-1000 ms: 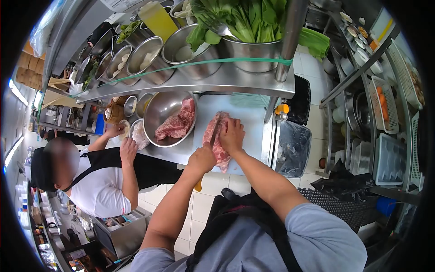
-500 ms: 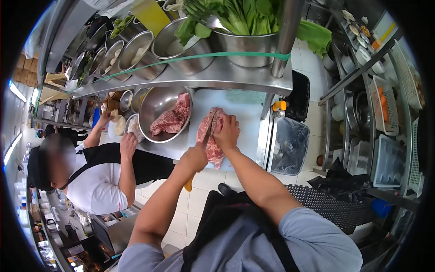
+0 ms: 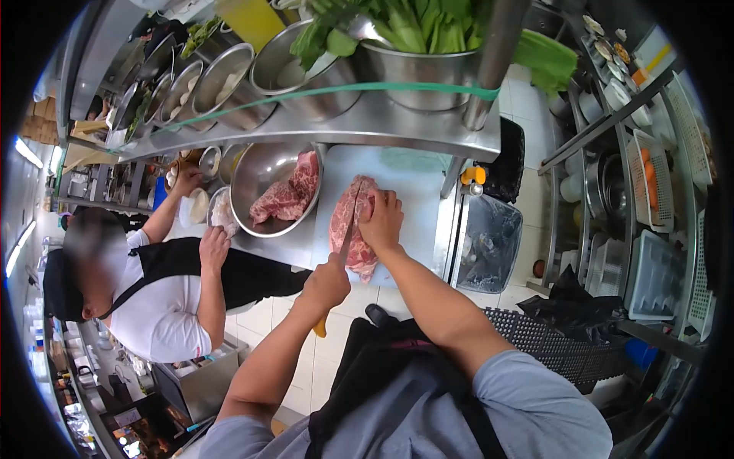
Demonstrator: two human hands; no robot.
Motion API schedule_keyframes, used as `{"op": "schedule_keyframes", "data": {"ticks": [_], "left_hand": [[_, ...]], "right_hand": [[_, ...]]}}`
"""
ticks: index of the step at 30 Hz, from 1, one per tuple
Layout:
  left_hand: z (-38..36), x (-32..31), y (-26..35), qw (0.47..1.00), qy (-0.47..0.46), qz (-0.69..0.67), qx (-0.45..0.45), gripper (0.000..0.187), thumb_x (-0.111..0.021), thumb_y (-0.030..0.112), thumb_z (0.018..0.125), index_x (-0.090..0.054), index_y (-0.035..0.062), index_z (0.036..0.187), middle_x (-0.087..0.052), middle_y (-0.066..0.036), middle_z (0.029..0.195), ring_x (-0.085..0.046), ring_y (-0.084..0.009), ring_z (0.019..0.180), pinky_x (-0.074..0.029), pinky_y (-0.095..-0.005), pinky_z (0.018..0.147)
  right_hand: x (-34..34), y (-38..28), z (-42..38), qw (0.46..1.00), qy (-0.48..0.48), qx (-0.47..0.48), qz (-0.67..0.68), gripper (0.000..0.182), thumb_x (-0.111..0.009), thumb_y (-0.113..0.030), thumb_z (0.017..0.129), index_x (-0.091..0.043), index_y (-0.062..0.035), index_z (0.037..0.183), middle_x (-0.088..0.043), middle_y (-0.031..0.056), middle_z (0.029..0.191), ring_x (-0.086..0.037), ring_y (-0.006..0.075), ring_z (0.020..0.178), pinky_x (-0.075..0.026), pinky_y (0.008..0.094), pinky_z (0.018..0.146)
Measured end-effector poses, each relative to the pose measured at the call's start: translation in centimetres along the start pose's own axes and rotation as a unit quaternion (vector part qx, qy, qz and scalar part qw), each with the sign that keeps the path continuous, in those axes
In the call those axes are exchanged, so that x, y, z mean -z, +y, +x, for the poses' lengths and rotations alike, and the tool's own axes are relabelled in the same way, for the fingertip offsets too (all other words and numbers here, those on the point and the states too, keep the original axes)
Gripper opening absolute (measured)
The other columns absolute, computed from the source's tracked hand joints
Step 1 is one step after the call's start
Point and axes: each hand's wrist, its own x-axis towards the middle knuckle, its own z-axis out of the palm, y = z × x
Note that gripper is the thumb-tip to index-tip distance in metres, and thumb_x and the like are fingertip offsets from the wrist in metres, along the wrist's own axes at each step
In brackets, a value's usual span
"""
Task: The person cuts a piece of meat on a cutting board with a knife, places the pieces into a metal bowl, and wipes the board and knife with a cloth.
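Observation:
A marbled slab of raw meat [image 3: 344,218] lies lengthwise on a pale cutting board [image 3: 422,229]. My left hand [image 3: 327,286] is closed round the yellow handle of a knife [image 3: 348,239], its blade running along the top of the meat in a lengthwise cut. My right hand [image 3: 381,222] grips the right side of the slab, fingers curled over it beside the blade. Left of the board stands a steel bowl [image 3: 252,164] with another raw piece of meat [image 3: 287,191] in it.
At left, a co-worker [image 3: 164,306] reaches among small bowls. A steel shelf [image 3: 306,126] with several pots and leafy greens [image 3: 420,34] overhangs the board's far edge. To the right are a lined bin [image 3: 493,245], a yellow-capped bottle [image 3: 472,176] and racks [image 3: 585,214].
The knife and my left hand have shifted slightly; the blade now lies more in line with the cut. My right hand stays on the meat. The co-worker's hands have moved a little.

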Motion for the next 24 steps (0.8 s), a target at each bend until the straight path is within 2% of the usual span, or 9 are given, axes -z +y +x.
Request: {"op": "schedule_keyframes", "data": {"ticks": [1,2,4,7,11,13,14,16,24], "left_hand": [[-0.8,-0.5,-0.2,0.998,0.002,-0.028,0.049,0.036,-0.053,0.010,0.090,-0.051,-0.0090,0.120,-0.067,-0.038,0.090,-0.068,-0.0549,0.090,-0.055,-0.0595,0.083],[0.2,-0.6,-0.2,0.998,0.002,-0.034,0.055,0.036,-0.053,0.010,0.090,-0.051,-0.0090,0.120,-0.067,-0.038,0.090,-0.068,-0.0549,0.090,-0.055,-0.0595,0.083],[3.5,-1.0,0.0,0.999,0.021,-0.044,0.020,0.033,-0.050,0.009,0.090,-0.048,-0.0072,0.119,-0.069,-0.036,0.096,-0.069,-0.0543,0.092,-0.056,-0.0580,0.085],[4.2,-1.5,0.7,0.998,0.050,-0.034,0.036,0.033,-0.050,0.010,0.091,-0.047,-0.0070,0.119,-0.069,-0.037,0.091,-0.069,-0.0546,0.087,-0.057,-0.0582,0.081],[-1.3,-2.3,0.5,0.997,0.048,-0.035,0.043,0.028,-0.050,0.010,0.092,-0.049,-0.0076,0.114,-0.068,-0.037,0.089,-0.070,-0.0538,0.082,-0.058,-0.0575,0.076],[-2.4,-3.7,-0.4,0.996,0.039,-0.043,0.061,0.027,-0.051,0.013,0.094,-0.047,-0.0073,0.112,-0.067,-0.038,0.085,-0.069,-0.0546,0.081,-0.057,-0.0604,0.075],[-1.6,-4.2,-0.5,0.996,0.036,-0.047,0.066,0.027,-0.051,0.013,0.094,-0.047,-0.0073,0.112,-0.067,-0.038,0.085,-0.069,-0.0546,0.081,-0.057,-0.0604,0.075],[0.6,-4.2,-0.3,0.993,0.094,-0.054,0.043,0.026,-0.051,0.013,0.095,-0.046,-0.0066,0.111,-0.067,-0.038,0.084,-0.069,-0.0534,0.077,-0.057,-0.0605,0.072],[-3.4,-2.0,0.7,0.997,0.023,-0.042,0.062,0.025,-0.049,0.010,0.094,-0.048,-0.0061,0.112,-0.068,-0.037,0.086,-0.070,-0.0522,0.084,-0.057,-0.0585,0.078]], "right_hand": [[-0.1,0.1,-0.3,1.000,0.010,0.014,-0.011,0.040,-0.066,-0.018,0.081,-0.059,-0.0164,0.121,-0.053,0.0137,0.118,-0.054,0.0401,0.109,-0.047,0.0561,0.084],[-0.2,0.0,-0.1,0.999,0.022,0.033,-0.022,0.040,-0.066,-0.018,0.081,-0.059,-0.0166,0.121,-0.053,0.0138,0.118,-0.054,0.0402,0.109,-0.047,0.0561,0.084],[0.0,-0.2,0.0,0.998,0.018,0.046,-0.031,0.040,-0.066,-0.018,0.082,-0.058,-0.0156,0.121,-0.053,0.0145,0.118,-0.054,0.0408,0.109,-0.047,0.0563,0.084],[0.1,-0.2,1.1,0.999,0.020,0.029,-0.031,0.039,-0.065,-0.019,0.083,-0.057,-0.0130,0.120,-0.054,0.0153,0.119,-0.055,0.0425,0.107,-0.047,0.0576,0.082],[0.1,0.0,0.7,0.999,0.008,0.027,-0.025,0.038,-0.065,-0.019,0.083,-0.057,-0.0129,0.120,-0.054,0.0148,0.118,-0.055,0.0426,0.106,-0.047,0.0584,0.082],[0.0,-0.1,0.3,0.997,0.020,0.065,-0.038,0.038,-0.066,-0.019,0.083,-0.057,-0.0124,0.119,-0.054,0.0151,0.117,-0.055,0.0427,0.106,-0.047,0.0594,0.082],[0.0,-0.1,0.6,0.997,0.014,0.066,-0.040,0.038,-0.066,-0.019,0.083,-0.057,-0.0124,0.119,-0.054,0.0151,0.117,-0.055,0.0427,0.106,-0.047,0.0594,0.082],[0.2,-0.3,0.9,0.997,0.041,0.053,-0.043,0.038,-0.066,-0.019,0.082,-0.056,-0.0121,0.118,-0.054,0.0154,0.117,-0.055,0.0428,0.106,-0.048,0.0603,0.083],[-0.3,0.1,0.7,0.997,-0.015,0.056,-0.049,0.035,-0.065,-0.019,0.085,-0.055,-0.0109,0.118,-0.054,0.0169,0.117,-0.056,0.0424,0.106,-0.051,0.0585,0.082]]}}
